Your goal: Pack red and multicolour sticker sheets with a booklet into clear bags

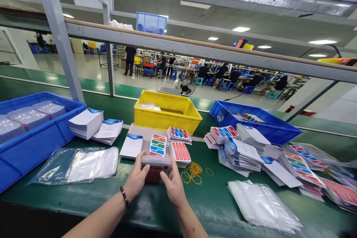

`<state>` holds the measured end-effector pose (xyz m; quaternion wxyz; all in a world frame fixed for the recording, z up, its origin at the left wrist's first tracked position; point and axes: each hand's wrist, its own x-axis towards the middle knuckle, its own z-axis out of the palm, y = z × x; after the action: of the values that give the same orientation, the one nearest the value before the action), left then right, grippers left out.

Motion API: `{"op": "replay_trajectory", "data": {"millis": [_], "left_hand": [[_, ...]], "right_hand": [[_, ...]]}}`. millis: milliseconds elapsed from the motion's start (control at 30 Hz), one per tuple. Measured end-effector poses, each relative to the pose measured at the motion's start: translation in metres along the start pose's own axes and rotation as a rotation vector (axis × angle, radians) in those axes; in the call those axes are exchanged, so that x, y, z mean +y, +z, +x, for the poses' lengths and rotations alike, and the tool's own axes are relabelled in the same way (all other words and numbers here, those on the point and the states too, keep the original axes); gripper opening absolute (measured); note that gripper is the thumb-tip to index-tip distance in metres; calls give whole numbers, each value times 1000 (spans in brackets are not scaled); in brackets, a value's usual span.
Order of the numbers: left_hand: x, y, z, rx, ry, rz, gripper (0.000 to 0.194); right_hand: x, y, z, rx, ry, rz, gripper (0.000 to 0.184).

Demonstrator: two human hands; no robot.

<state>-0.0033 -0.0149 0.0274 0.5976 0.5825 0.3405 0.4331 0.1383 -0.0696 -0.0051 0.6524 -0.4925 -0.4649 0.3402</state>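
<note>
Between my two hands, at the middle of the bench, stands a thick stack of printed cards (154, 176). Its pale edges face up and a dark red printed side faces me. My left hand (137, 178) grips the left side, a beaded bracelet on its wrist. On the opposite side, my right hand (173, 182) presses the stack with fingers and thumb. Just behind lie a colourful card pile (158, 145), a red-printed pile (180, 151) and a white-and-blue booklet stack (132, 145). Yellow rubber bands (193, 173) lie beside my right hand.
A yellow bin (167, 119) stands behind the piles, with blue bins (33, 145) (267, 130) at either side. Clear plastic bags (93, 165) lie left, more bags (263, 206) right. Booklet piles (241, 152) crowd the right. A metal shelf beam (178, 46) crosses above.
</note>
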Motion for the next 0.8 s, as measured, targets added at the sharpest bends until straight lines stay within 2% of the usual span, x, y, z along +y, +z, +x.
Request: {"op": "replay_trajectory", "data": {"millis": [133,367,467,567,667,800], "left_hand": [[-1,-1,2,50,-7,10,50],[1,4,4,75,18,76,24],[5,9,4,73,-14,-4,24],[10,14,4,69,-57,-131,21],[23,17,10,66,-83,-188,19],[60,21,41,46,-42,-230,19]], "right_hand": [[0,-1,0,-23,-8,-37,67],[-5,-1,-1,4,-55,-290,63],[-8,-3,3,17,-31,-269,60],[-15,-9,11,-38,28,-213,42],[-32,-16,27,-135,62,-228,23],[-71,-23,65,-173,14,-206,21]]}}
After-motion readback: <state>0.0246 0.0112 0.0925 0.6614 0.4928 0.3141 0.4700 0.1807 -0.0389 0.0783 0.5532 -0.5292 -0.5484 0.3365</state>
